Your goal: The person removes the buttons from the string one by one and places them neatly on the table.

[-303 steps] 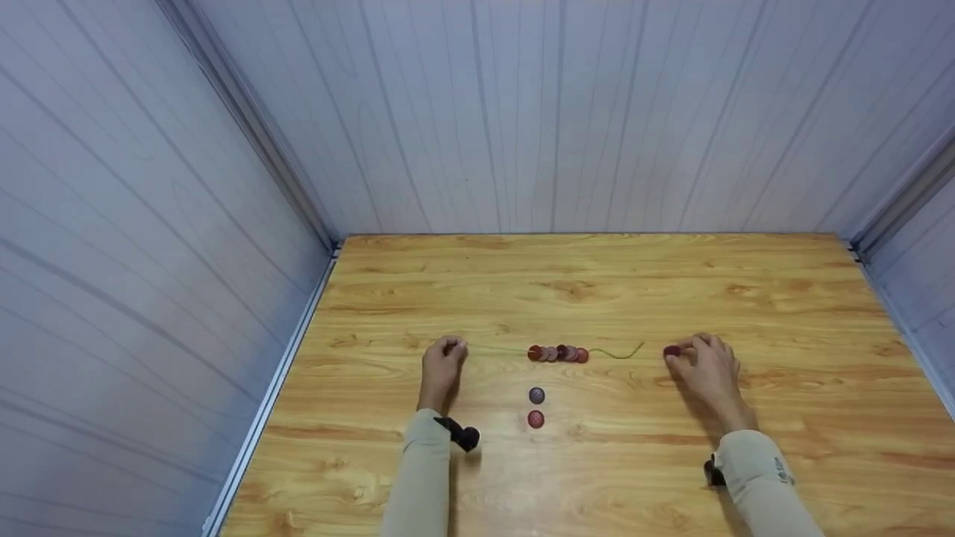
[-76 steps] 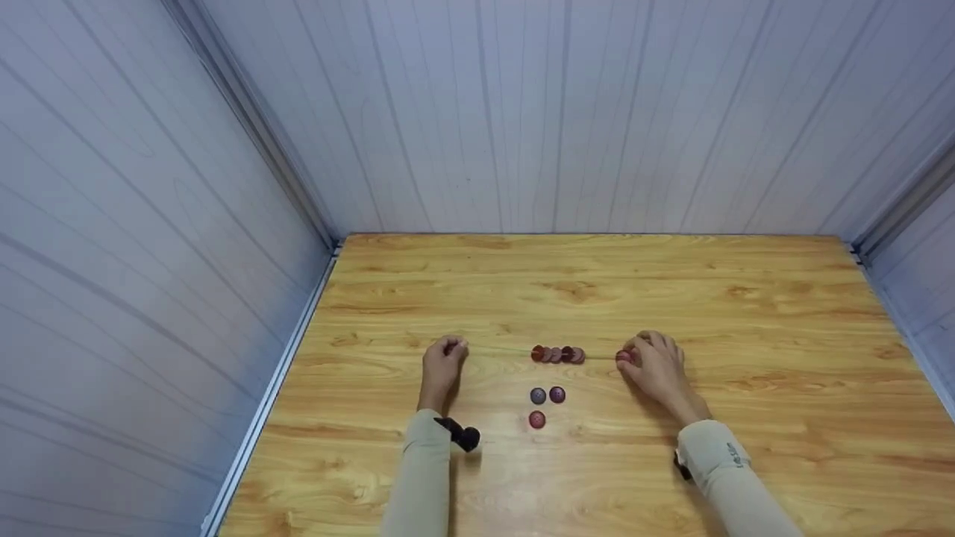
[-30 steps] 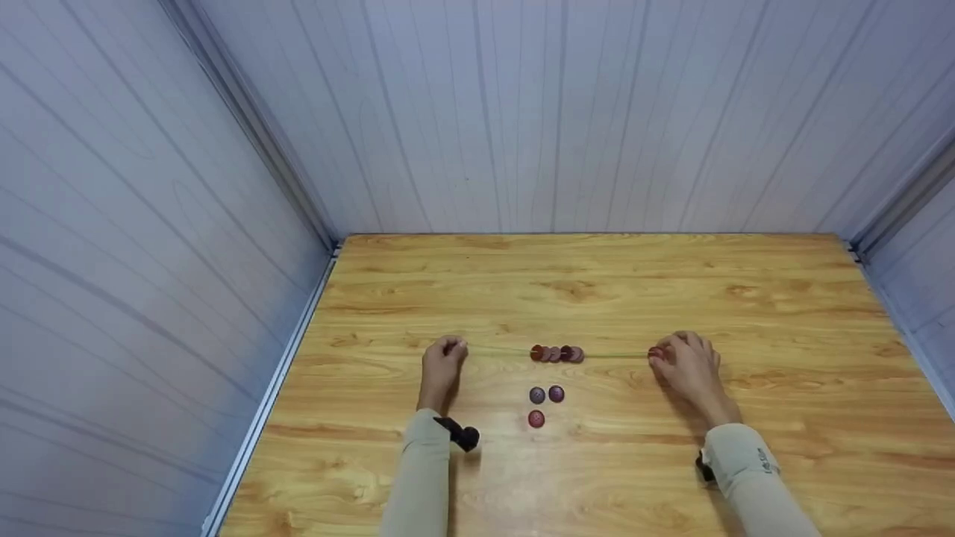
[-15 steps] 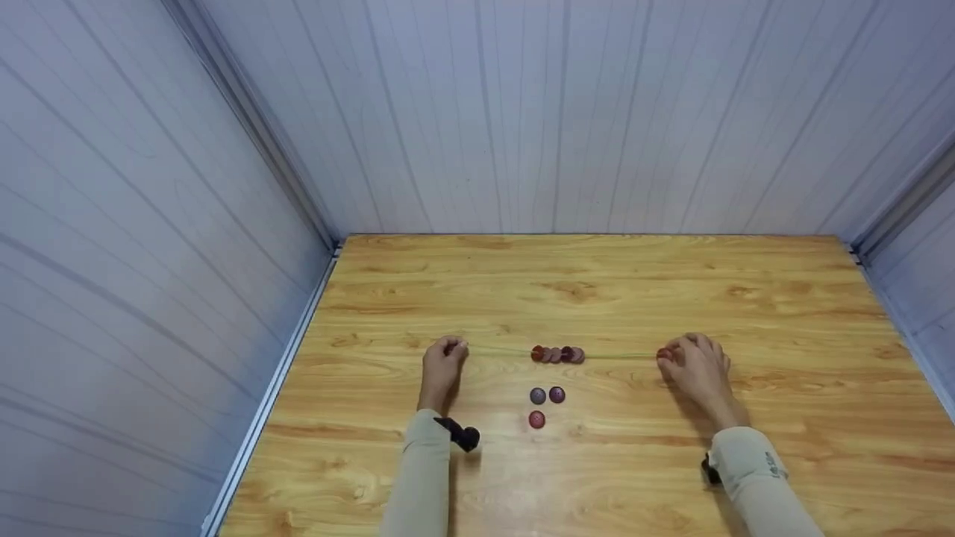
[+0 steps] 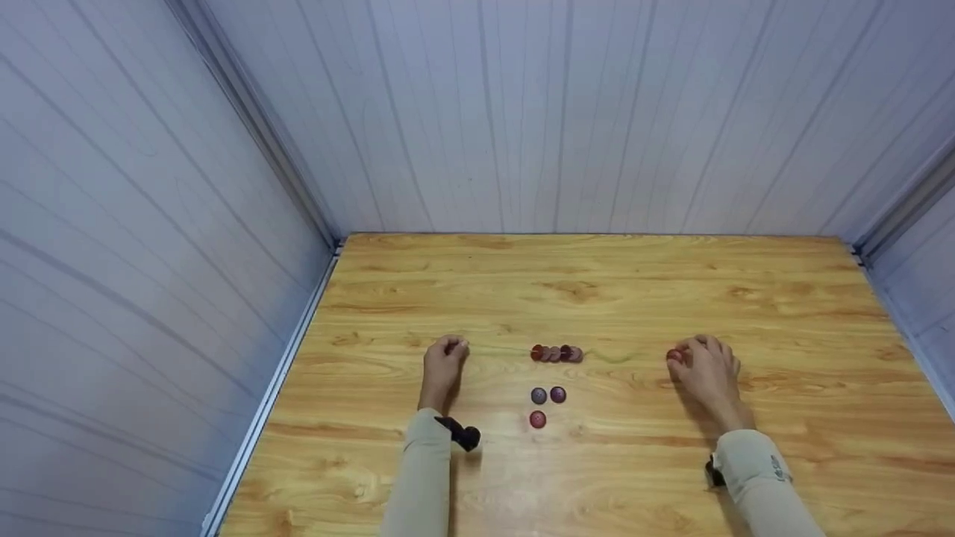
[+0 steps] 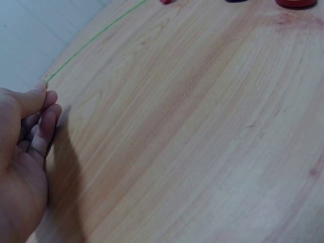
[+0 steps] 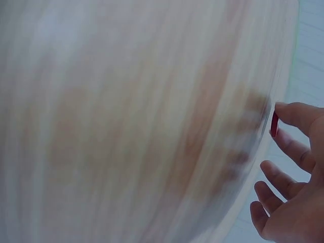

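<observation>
My left hand (image 5: 443, 369) pinches one end of a thin green string (image 6: 93, 38) between thumb and fingertip. Along that string sits a row of overlapping red, pinkish and dark buttons (image 5: 553, 354). To their right the free end of the string lies slack and wavy on the table. My right hand (image 5: 709, 373), farther right, pinches a red button (image 7: 274, 124) by its edges between thumb and index finger, the other fingers spread. A gap separates this button from the string's tail. Loose below the row lie a grey button (image 5: 539, 396), a purple one (image 5: 558, 394) and a red one (image 5: 537, 419).
The wood-grain table (image 5: 746, 298) runs back to a pale panelled wall (image 5: 552, 112). Another panelled wall (image 5: 149, 261) rises along the left, with a metal strip at the table's edge. A black wrist camera (image 5: 466, 438) sticks out from the left sleeve.
A purple button once in my right hand now lies beside the grey one. The right hand has since drawn a red button rightward along the string and off its end; the string has slackened.
</observation>
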The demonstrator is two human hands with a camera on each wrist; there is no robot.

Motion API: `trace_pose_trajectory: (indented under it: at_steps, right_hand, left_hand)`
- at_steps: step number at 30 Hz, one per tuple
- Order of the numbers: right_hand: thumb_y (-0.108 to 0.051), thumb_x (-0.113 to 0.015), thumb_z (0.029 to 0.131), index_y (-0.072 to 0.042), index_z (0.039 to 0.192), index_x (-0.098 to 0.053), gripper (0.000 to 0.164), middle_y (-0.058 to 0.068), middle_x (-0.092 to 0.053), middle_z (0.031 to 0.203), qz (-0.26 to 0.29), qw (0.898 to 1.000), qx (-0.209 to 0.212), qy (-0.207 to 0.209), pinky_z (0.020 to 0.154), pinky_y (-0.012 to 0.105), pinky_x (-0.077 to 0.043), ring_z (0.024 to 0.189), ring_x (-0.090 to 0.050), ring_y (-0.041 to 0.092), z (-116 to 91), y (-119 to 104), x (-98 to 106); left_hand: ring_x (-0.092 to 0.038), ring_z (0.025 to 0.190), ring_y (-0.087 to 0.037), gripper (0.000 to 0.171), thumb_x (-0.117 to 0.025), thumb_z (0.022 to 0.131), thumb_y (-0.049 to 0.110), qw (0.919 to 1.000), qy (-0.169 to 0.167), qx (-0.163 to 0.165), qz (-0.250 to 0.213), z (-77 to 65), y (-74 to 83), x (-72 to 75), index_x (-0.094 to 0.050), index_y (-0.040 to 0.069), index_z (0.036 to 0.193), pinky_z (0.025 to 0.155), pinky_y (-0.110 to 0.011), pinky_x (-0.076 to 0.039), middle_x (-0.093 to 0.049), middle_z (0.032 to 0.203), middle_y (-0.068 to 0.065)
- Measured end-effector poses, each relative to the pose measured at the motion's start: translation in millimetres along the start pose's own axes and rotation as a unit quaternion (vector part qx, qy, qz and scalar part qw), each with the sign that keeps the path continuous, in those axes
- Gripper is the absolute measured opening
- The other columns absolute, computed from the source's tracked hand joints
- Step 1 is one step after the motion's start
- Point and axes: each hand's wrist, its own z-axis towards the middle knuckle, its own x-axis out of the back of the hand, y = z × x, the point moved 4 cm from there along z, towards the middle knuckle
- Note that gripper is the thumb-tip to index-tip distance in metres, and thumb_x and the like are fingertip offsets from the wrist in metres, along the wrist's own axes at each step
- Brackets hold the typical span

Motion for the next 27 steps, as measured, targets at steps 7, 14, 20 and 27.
trace_pose_trajectory:
  at_steps: [7,14,20,27]
  right_hand:
    - [-0.021,-0.062,0.091,-0.001,0.116,-0.058,0.032,0.031,-0.036,0.137,0.003,1.000,-0.003,-0.005,0.101,0.064,-0.015,0.126,-0.024,0.052,-1.0,1.6,2.4]
    - [-0.023,-0.063,0.092,-0.001,0.117,-0.058,0.033,0.031,-0.036,0.137,0.001,1.000,-0.003,-0.010,0.101,0.064,-0.015,0.126,-0.024,0.052,-1.4,0.2,-0.1]
    - [-0.023,-0.064,0.091,-0.002,0.115,-0.059,0.033,0.029,-0.039,0.136,0.010,1.000,0.013,-0.003,0.099,0.064,-0.016,0.125,-0.026,0.051,-3.1,-7.2,-1.2]
    - [-0.025,-0.066,0.091,-0.005,0.113,-0.061,0.030,0.026,-0.041,0.136,0.021,0.999,0.029,0.001,0.101,0.063,-0.016,0.126,-0.028,0.049,-4.9,-21.3,-4.9]
  left_hand:
    - [-0.057,0.082,-0.017,0.018,-0.059,0.096,0.019,1.0000,-0.002,0.007,-0.003,0.2,-2.3,0.4,-0.066,0.004,0.101,0.074,-0.028,-0.048,-0.062,0.088,-0.007]
    - [-0.057,0.082,-0.018,0.016,-0.060,0.095,0.017,1.0000,0.001,0.006,-0.008,-0.3,-1.3,-0.2,-0.067,0.003,0.099,0.074,-0.028,-0.047,-0.062,0.087,-0.007]
    - [-0.058,0.081,-0.016,0.015,-0.060,0.095,0.017,1.0000,0.003,0.003,-0.001,0.1,-1.4,-0.3,-0.067,0.003,0.099,0.074,-0.028,-0.048,-0.062,0.087,-0.007]
    - [-0.057,0.081,-0.015,0.015,-0.060,0.095,0.016,1.0000,0.006,0.002,-0.007,0.9,-2.1,-0.5,-0.067,0.003,0.099,0.073,-0.027,-0.048,-0.062,0.086,-0.006]
